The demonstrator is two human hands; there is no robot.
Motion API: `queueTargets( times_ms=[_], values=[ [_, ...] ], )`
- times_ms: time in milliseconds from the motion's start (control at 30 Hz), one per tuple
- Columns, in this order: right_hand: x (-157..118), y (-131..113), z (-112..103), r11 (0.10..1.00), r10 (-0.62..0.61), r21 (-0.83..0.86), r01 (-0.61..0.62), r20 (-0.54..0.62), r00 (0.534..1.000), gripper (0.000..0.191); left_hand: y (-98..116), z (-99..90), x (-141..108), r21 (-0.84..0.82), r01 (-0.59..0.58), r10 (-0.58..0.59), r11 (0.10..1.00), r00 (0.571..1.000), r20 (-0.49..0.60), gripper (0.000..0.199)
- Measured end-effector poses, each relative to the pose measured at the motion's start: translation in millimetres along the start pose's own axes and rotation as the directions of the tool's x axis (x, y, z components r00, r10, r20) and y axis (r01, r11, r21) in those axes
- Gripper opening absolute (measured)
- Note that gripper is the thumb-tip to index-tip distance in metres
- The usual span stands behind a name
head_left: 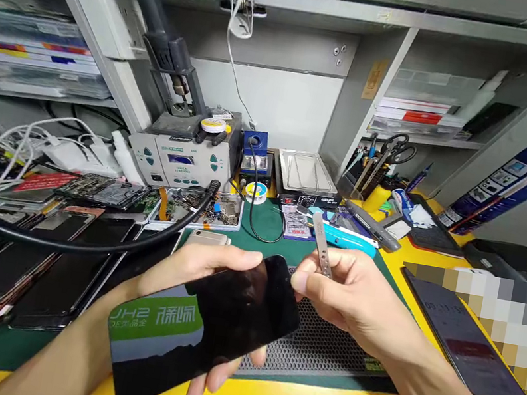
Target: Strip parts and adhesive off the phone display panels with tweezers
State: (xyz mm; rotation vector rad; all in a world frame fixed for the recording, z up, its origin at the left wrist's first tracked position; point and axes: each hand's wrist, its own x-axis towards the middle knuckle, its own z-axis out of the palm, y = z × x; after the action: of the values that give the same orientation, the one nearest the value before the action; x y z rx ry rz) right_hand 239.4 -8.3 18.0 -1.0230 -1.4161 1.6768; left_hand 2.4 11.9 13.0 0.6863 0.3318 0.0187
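A black smartphone (244, 315) lies tilted in my left hand (201, 268), screen up, with a green sign mirrored in its glass. The left thumb rests along its far edge, and the fingertips show below the near edge. My right hand (344, 285) is closed around metal tweezers (322, 246) with small holes in the handle, their rounded end pointing up. Right thumb and forefinger meet at the phone's upper right edge. Whether they touch the phone, and where the tweezers' tips are, I cannot tell.
Below the hands lies a perforated mat (333, 351). Several phone screens (73, 273) lie at left, crossed by a thick black hose (133, 250). A parts tray (233, 223), a hot-air station (179, 160) and a heating plate (305, 174) stand behind. Another phone (467, 339) lies right.
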Motion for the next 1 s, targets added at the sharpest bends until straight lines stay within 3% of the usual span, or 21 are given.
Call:
queueTargets(
  times_ms=[67, 233, 433, 700, 867, 1000],
  values=[
    [0.4, 0.1, 0.9, 1.000, 0.002, 0.031, -0.002, 0.007, 1.000, 0.024, 3.4, 3.0, -0.2, -0.020, 0.047, -0.047, 0.999, 0.999, 0.015, 0.088],
    [0.6, 1.9, 1.8, 0.996, 0.010, 0.094, -0.012, 0.016, 1.000, 0.024, 4.3, 8.1, -1.1, -0.074, 0.089, -0.094, 0.993, 0.993, -0.065, 0.091],
    [1.0, 3.7, 0.8, 0.994, 0.005, 0.111, -0.008, 0.030, 1.000, 0.013, 4.0, 6.9, -1.6, -0.100, 0.100, -0.103, 0.990, 0.994, -0.021, 0.086],
    [0.7, 2.4, 4.8, 0.994, -0.016, 0.109, 0.013, 0.021, 1.000, 0.022, 8.6, 7.4, -1.0, -0.108, 0.132, -0.130, 0.985, 0.991, 0.033, 0.081],
    [1.4, 1.5, 4.0, 0.993, -0.004, 0.117, 0.000, 0.037, 0.999, 0.018, 10.8, 19.6, -2.4, -0.191, 0.098, -0.125, 0.977, 0.983, -0.136, 0.074],
    [1.0, 0.5, 2.5, 0.996, -0.012, 0.089, 0.008, 0.048, 0.999, 0.019, 13.3, 14.9, -2.9, -0.114, 0.168, -0.171, 0.979, 0.985, -0.019, 0.081]
  ],
)
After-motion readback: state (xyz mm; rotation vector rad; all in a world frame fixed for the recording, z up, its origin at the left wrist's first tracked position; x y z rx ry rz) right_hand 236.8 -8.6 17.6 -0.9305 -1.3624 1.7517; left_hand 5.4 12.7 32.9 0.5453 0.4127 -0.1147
